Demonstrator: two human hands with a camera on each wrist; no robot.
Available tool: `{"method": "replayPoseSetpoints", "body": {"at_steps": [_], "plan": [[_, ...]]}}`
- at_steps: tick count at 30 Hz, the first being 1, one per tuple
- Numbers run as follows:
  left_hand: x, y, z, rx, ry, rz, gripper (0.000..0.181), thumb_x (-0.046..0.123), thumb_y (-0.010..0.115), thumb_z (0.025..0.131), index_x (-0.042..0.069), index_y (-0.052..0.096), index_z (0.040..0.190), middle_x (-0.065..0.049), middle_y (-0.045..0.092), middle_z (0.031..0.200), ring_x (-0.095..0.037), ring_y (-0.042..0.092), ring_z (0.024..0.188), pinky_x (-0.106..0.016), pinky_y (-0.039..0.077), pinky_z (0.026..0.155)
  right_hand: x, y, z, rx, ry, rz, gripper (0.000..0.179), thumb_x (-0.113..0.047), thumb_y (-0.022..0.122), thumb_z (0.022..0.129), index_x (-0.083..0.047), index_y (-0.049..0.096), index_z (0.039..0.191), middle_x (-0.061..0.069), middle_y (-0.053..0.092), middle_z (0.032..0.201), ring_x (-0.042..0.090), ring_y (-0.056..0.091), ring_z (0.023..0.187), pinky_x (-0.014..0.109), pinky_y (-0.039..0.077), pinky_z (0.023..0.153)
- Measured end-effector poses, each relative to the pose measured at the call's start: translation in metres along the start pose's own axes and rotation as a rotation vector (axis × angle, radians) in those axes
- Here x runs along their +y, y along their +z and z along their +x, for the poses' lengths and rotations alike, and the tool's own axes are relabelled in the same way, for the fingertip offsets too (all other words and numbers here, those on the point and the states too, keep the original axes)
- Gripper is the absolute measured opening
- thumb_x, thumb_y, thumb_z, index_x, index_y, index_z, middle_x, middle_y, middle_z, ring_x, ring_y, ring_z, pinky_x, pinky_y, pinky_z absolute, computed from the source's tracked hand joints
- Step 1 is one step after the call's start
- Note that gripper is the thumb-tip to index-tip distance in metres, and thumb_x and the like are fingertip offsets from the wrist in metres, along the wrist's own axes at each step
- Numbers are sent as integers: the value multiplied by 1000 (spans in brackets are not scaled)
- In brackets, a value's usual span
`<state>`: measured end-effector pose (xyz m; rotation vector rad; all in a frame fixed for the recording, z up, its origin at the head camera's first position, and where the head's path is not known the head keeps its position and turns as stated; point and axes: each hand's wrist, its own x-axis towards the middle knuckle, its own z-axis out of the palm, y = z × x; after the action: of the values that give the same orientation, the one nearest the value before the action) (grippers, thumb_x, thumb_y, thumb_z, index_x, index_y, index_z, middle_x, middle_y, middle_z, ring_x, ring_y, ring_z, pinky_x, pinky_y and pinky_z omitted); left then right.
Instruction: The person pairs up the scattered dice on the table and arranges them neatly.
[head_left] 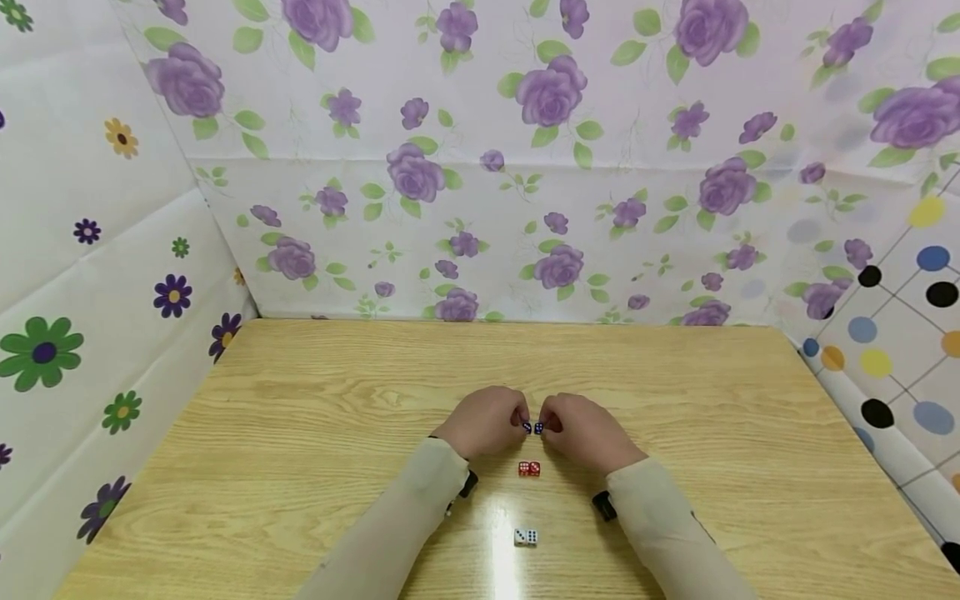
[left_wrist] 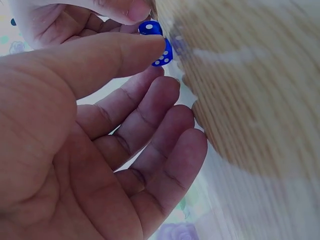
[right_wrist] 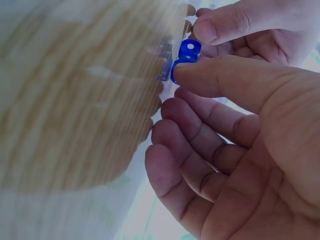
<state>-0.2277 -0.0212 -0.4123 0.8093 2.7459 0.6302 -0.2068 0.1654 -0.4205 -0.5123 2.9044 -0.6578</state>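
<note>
Two blue dice with white dots stand side by side on the wooden table. My left hand (head_left: 487, 421) pinches the left blue die (head_left: 527, 427) between thumb and index finger; its thumb (left_wrist: 135, 52) partly hides that die in the left wrist view. From the other side, my right hand (head_left: 588, 429) pinches the right blue die (head_left: 538, 428), with the thumb (right_wrist: 210, 75) across it in the right wrist view. The other fingers of both hands are loosely bent close to the tabletop. Whether the two dice touch is hard to tell.
Nearer to me, a pair of red dice (head_left: 529, 468) sits side by side, and closer still a pair of white dice (head_left: 526, 537). The wooden table (head_left: 337, 400) meets a flowered cloth backdrop (head_left: 480, 233) behind, with patterned cloths at both sides.
</note>
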Motion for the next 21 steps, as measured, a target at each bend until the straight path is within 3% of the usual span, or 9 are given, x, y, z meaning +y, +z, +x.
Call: {"method": "replayPoseSetpoints", "body": {"at_steps": [21], "plan": [[-3, 0, 3, 11, -1, 12, 4, 14, 75, 93, 13, 76, 98, 3, 72, 94, -11, 64, 86, -29, 54, 81, 2, 4, 5, 4, 4, 7, 11, -5, 75, 91, -14, 69, 86, -5, 57, 77, 14, 51, 73, 34, 47, 70]]}}
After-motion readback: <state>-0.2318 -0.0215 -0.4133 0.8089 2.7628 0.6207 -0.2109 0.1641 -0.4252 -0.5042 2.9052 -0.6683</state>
